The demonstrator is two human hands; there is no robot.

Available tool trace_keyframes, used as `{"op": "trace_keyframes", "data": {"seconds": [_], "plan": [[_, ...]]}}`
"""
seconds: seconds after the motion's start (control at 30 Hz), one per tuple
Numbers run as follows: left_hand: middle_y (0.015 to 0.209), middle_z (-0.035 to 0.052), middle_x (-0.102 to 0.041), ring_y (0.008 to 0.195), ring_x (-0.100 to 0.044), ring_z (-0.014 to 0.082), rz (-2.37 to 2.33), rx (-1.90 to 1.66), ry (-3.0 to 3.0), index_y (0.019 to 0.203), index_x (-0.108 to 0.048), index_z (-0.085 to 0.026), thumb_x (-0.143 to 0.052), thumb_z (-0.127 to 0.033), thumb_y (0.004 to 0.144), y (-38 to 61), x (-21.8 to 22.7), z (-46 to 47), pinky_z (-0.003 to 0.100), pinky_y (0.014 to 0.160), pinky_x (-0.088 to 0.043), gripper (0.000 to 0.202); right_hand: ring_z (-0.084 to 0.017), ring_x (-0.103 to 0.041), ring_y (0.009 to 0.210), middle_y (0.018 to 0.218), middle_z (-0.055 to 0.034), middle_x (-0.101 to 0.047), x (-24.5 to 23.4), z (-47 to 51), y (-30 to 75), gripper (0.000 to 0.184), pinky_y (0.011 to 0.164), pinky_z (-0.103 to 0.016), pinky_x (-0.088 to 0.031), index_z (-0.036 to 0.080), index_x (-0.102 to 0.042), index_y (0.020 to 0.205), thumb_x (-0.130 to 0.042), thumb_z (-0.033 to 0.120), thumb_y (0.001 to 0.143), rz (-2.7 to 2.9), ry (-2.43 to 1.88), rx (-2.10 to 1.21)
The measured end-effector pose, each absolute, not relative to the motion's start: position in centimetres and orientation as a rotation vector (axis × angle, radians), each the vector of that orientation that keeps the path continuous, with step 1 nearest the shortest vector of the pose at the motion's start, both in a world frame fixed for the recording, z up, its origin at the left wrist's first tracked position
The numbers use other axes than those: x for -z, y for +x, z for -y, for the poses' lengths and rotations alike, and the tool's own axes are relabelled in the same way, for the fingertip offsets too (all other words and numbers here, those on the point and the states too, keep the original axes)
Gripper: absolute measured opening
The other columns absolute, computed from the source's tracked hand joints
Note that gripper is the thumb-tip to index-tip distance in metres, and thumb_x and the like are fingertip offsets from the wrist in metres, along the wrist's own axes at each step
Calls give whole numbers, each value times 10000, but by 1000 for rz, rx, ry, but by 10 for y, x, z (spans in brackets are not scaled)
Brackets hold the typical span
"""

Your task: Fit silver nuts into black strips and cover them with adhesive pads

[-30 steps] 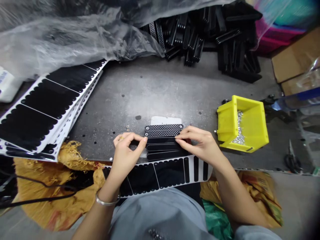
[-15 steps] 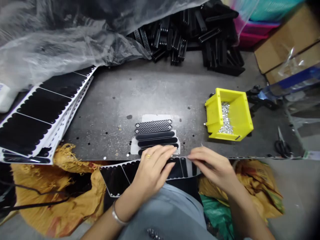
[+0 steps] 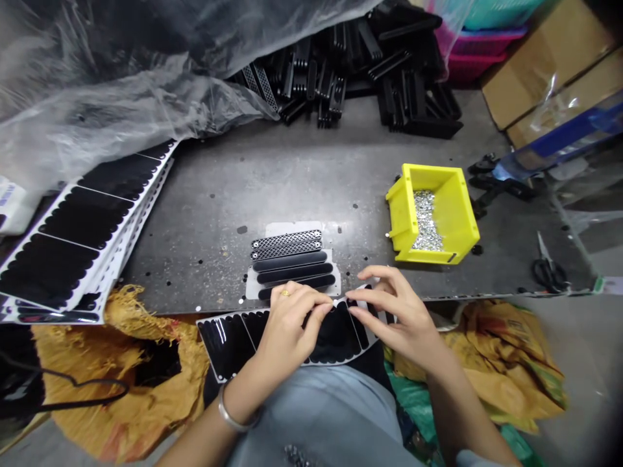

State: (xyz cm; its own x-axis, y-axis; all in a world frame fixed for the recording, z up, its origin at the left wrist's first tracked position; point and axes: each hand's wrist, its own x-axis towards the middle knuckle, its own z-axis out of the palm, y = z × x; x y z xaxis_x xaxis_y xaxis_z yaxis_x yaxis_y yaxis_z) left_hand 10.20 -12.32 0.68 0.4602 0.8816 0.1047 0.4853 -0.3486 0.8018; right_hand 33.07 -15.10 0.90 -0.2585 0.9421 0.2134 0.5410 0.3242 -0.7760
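The left hand [image 3: 287, 321] grips a white-backed sheet of black strips [image 3: 226, 344] at the table's [image 3: 209, 194] near edge. The right hand's [image 3: 396, 318] grip on it is unclear, fingertips at the sheet. Five black strips [image 3: 292, 263] lie just beyond, on a white card [image 3: 292, 229].

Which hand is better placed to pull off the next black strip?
Probably the right hand: its fingers are by the sheet's end, near the narrow black strips. The left hand is resting farther back on the white-backed black sheet.
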Motion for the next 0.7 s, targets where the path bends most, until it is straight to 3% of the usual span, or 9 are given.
{"op": "trace_keyframes", "data": {"seconds": [0.13, 0.23, 0.33, 0.4, 0.47, 0.53, 0.6, 0.7], "plan": [[944, -14, -715, 919, -594, 176, -1112, -725, 1972, 1012, -655, -224, -547, -163, 1046, 106, -5, 125, 373, 895, -338, 128, -143, -593, 825, 1273, -106, -560, -3, 150, 324, 376, 760, -332, -589, 273, -690, 1325, -703, 201, 956, 2012, -1223, -693], [913, -18, -718, 862, -589, 166, -1110, -760, 1993, 989, -655, -223, -544, -148, 1043, 108, -1, 127, 367, 864, -338, 145, -162, -637, 911, 1240, -96, -595, -1, 155, 329, 418, 811, -329, -601, 276, -692, 1326, -699, 117, 939, 1968, -1119, -702], [917, -10, -740, 827, -602, 159, -1229, -895, 2083, 1000, -656, -215, -542, -117, 1035, 109, 6, 128, 366, 845, -331, 154, -219, -681, 1061, 1201, -80, -626, -10, 165, 348, 255, 917, -372, -608, 263, -765, 1090, -754, 104, 890, 1876, -1088, -902], [923, -2, -756, 811, -615, 155, -1318, -996, 2169, 1025, -666, -212, -551, -110, 1031, 110, 12, 129, 364, 839, -328, 154, -226, -719, 1000, 1172, -65, -610, -20, 165, 359, 132, 869, -393, -634, 265, -731, 1021, -753, 193, 912, 1644, -1067, -1100], [918, -6, -767, 782, -622, 145, -1329, -1038, 2262, 1052, -684, -217, -574, -130, 1030, 110, 16, 129, 356, 826, -331, 143, -162, -716, 784, 1152, -45, -572, -30, 156, 359, 169, 685, -340, -640, 294, -675, 1094, -725, 242, 941, 1408, -1038, -1185], [934, -6, -774, 799, -642, 146, -1313, -1040, 2319, 1095, -700, -227, -612, -176, 1024, 107, 16, 129, 350, 836, -341, 123, -123, -667, 707, 1119, -34, -553, -36, 137, 344, 264, 583, -281, -590, 317, -660, 1163, -727, 207, 932, 1430, -1114, -1079], [982, 4, -776, 881, -671, 163, -1356, -1038, 2297, 1121, -707, -242, -643, -217, 1013, 96, 13, 127, 355, 886, -349, 128, -145, -672, 829, 1103, -49, -572, -36, 112, 317, 337, 663, -277, -585, 309, -684, 1221, -702, 133, 934, 1697, -1243, -847], [1016, 10, -772, 981, -682, 193, -1598, -1059, 2110, 1071, -706, -255, -649, -237, 1004, 67, 5, 112, 382, 964, -350, 90, -191, -684, 1010, 1153, -93, -660, -24, 74, 271, 423, 853, -341, -583, 242, -608, 1409, -603, 127, 1001, 2076, -1167, -585]]}}
